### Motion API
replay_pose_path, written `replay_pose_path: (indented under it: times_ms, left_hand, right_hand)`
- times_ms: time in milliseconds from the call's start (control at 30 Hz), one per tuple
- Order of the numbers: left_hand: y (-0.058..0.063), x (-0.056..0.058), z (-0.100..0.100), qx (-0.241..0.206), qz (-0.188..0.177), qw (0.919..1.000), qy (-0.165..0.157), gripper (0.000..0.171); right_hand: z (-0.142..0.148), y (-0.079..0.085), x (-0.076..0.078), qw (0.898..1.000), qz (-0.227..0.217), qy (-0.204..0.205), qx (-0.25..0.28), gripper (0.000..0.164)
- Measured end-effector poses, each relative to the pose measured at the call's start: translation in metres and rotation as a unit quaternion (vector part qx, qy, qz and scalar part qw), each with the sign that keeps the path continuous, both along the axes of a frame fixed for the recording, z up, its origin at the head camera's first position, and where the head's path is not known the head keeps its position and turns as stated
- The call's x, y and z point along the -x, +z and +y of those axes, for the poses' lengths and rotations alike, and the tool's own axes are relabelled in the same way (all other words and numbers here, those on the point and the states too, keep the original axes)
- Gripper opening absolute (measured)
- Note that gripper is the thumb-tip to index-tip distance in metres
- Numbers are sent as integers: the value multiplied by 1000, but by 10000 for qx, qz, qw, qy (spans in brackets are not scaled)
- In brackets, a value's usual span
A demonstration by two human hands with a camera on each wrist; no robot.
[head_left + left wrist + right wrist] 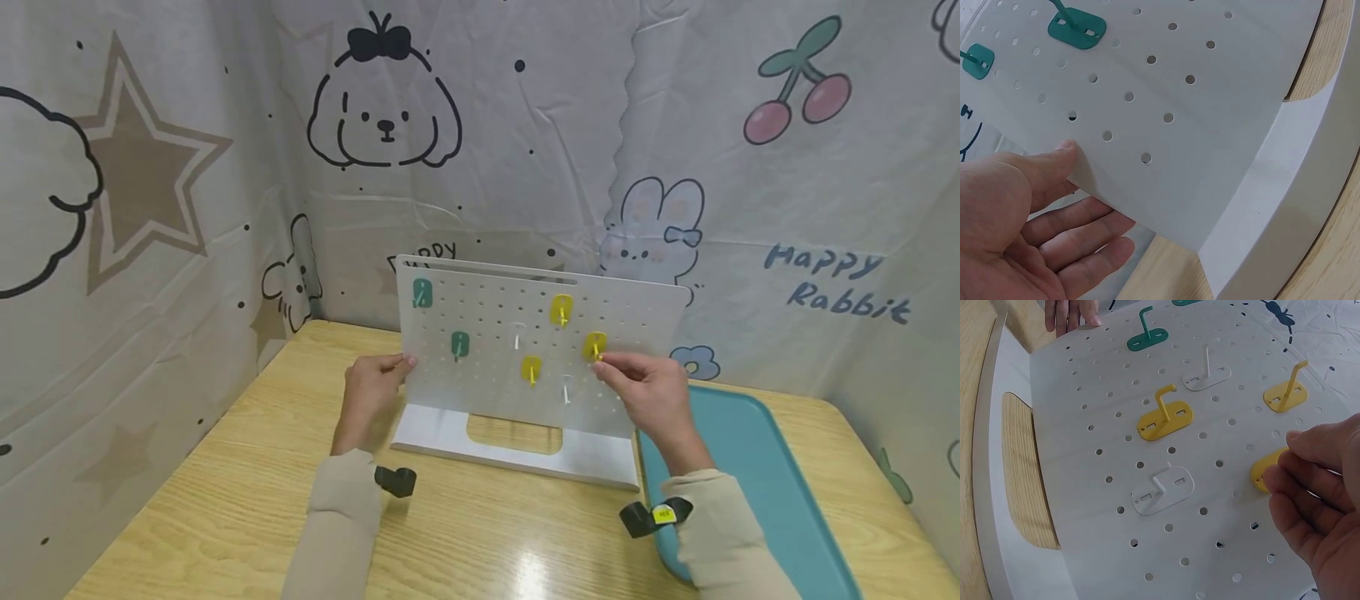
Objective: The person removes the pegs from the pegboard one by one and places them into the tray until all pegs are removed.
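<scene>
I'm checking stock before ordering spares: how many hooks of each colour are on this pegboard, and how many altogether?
Green hooks: 2
Yellow hooks: 3
White hooks: 2
Total: 7

We're looking at a light wood-grain table (232,475). On it we're seeing a white pegboard (487,387) standing on its base (435,428), while a blue tray (757,450) is lying just to the right.
</scene>
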State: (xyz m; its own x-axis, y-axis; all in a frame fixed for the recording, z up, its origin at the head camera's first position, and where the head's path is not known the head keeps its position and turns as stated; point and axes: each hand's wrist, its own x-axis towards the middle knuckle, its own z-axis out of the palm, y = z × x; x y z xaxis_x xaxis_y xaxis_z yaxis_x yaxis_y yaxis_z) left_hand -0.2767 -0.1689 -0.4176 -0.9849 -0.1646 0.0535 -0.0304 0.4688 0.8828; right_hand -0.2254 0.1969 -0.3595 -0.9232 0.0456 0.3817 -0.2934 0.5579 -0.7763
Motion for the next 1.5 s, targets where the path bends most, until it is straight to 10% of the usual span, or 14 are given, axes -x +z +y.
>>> replay_pose_path:
  times_ms: [667,1100,1500]
  left_hand:
    - [5,2,-3,1,-66,9999,-94,42]
    - [8,2,-5,119,0,9998,-140,42]
    - [2,0,-2,94,-62,9999,-120,41]
  right_hand:
    - [42,14,-21,9955,824,-359,-302,20]
    - [83,7,-43,9925,16,-1111,-506,36]
    - [111,-17,-24,9853,-921,-1387,-371,44]
